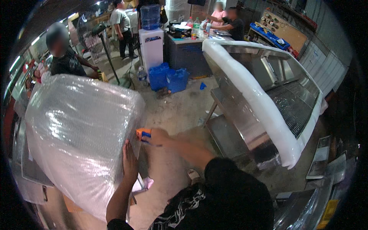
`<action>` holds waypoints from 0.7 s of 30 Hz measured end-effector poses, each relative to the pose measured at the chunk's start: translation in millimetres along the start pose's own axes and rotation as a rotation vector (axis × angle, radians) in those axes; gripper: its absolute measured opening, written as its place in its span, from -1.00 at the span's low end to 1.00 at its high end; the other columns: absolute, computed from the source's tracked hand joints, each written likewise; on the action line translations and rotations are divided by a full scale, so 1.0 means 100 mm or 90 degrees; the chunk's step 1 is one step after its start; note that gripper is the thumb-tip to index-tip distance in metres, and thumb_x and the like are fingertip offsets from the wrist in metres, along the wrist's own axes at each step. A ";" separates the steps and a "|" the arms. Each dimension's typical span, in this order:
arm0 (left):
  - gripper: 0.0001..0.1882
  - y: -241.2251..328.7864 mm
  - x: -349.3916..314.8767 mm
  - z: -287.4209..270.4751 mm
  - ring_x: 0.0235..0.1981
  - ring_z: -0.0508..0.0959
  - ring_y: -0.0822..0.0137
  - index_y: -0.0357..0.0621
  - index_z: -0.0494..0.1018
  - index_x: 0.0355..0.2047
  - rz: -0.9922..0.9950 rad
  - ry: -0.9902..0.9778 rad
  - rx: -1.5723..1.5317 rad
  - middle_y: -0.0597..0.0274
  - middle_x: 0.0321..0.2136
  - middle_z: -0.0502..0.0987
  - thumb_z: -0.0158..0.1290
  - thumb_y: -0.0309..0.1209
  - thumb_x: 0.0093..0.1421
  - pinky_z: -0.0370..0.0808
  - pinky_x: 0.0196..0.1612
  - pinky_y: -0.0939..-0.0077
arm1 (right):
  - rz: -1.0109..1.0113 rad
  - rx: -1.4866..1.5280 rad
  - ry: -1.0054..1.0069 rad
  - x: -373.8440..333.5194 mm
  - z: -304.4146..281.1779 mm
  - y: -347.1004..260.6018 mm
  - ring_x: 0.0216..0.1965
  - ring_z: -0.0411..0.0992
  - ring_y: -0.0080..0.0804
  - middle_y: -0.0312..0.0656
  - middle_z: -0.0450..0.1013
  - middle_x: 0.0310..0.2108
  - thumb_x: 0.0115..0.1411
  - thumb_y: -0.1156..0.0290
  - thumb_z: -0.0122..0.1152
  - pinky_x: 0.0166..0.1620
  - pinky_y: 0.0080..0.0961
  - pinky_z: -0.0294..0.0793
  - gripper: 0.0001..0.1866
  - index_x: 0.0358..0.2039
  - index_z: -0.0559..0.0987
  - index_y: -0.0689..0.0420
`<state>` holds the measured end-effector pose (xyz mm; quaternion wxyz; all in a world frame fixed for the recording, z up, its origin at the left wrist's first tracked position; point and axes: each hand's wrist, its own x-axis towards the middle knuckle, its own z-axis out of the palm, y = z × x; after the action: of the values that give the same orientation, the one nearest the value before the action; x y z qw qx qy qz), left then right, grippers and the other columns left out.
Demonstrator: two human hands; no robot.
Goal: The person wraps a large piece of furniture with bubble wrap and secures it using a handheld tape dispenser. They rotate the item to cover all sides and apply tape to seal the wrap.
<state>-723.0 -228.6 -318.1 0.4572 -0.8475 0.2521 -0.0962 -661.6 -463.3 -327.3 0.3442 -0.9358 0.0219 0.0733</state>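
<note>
To my left stands a large bulky item wrapped in clear bubble wrap (pixel 82 126). Flat against its right side lies my left hand (pixel 130 161), fingers stretched upward along the plastic. My right hand (pixel 158 137) is closed round an orange and blue hand tool (pixel 143 134) that looks like a tape dispenser. The tool's orange end is at the right edge of the wrap, just above my left fingertips; whether it touches cannot be made out. Motion slightly blurs my right hand and forearm.
Right of me, a stainless steel unit (pixel 245 111) with white foam (pixel 264 103) along its edges rests on a metal stand. Beyond the wrapped item a co-worker (pixel 65 57) holds something yellow. Farther back are a fan, a water dispenser (pixel 152 48), blue jugs (pixel 168 78) and a cluttered desk.
</note>
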 end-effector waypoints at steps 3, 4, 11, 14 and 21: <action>-0.36 0.18 0.12 0.10 0.51 -0.18 -0.03 -0.48 -0.08 0.41 0.020 0.030 0.011 -0.13 0.49 -0.14 -0.39 -0.29 0.44 -0.39 0.51 0.02 | 0.320 0.240 0.074 0.09 0.38 0.67 -0.35 0.61 -0.01 0.02 0.61 -0.43 0.06 -0.48 0.16 -0.25 -0.14 0.57 -0.11 -0.24 0.67 0.28; -0.36 0.17 0.12 0.20 0.51 -0.18 -0.03 -0.49 -0.08 0.41 0.019 0.020 0.019 -0.14 0.49 -0.14 -0.40 -0.31 0.44 -0.40 0.51 0.02 | 0.375 0.283 0.086 -0.05 0.40 0.80 -0.38 0.61 -0.07 -0.03 0.60 -0.48 0.04 -0.53 0.15 -0.28 -0.17 0.57 -0.09 -0.28 0.67 0.26; -0.36 0.36 0.70 0.25 0.50 -0.12 -0.09 -0.51 0.01 0.38 0.101 -0.023 -0.135 -0.18 0.46 -0.07 -0.31 -0.28 0.43 -0.35 0.51 0.01 | 0.453 0.427 -0.163 -0.88 1.49 2.00 -0.25 0.58 -0.27 -0.09 0.62 -0.29 0.11 -0.39 0.23 -0.17 -0.28 0.53 -0.22 -0.15 0.68 0.19; -0.37 0.38 0.70 0.30 0.48 -0.03 -0.15 -0.49 0.12 0.35 0.073 0.002 -0.325 -0.23 0.43 0.04 -0.25 -0.23 0.42 -0.28 0.51 0.01 | 0.394 0.339 -0.168 -1.28 1.04 1.35 -0.26 0.59 -0.26 -0.08 0.62 -0.30 0.09 -0.39 0.26 -0.15 -0.29 0.54 -0.20 -0.14 0.67 0.21; -0.33 -0.22 0.17 -0.88 0.13 0.50 0.16 -0.37 0.38 0.21 -0.116 -0.243 -1.380 -0.12 0.09 0.52 0.06 -0.01 0.36 0.37 0.24 0.32 | 0.047 0.422 -0.174 -1.40 0.30 0.78 -0.21 0.53 -0.41 -0.16 0.59 -0.21 0.16 -0.07 0.39 -0.11 -0.38 0.54 -0.38 -0.06 0.59 0.27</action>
<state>-735.8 -291.0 -251.4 -0.5053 -0.8156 0.0648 0.2745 -810.4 -504.9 -378.8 0.6257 -0.7536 0.0321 0.1988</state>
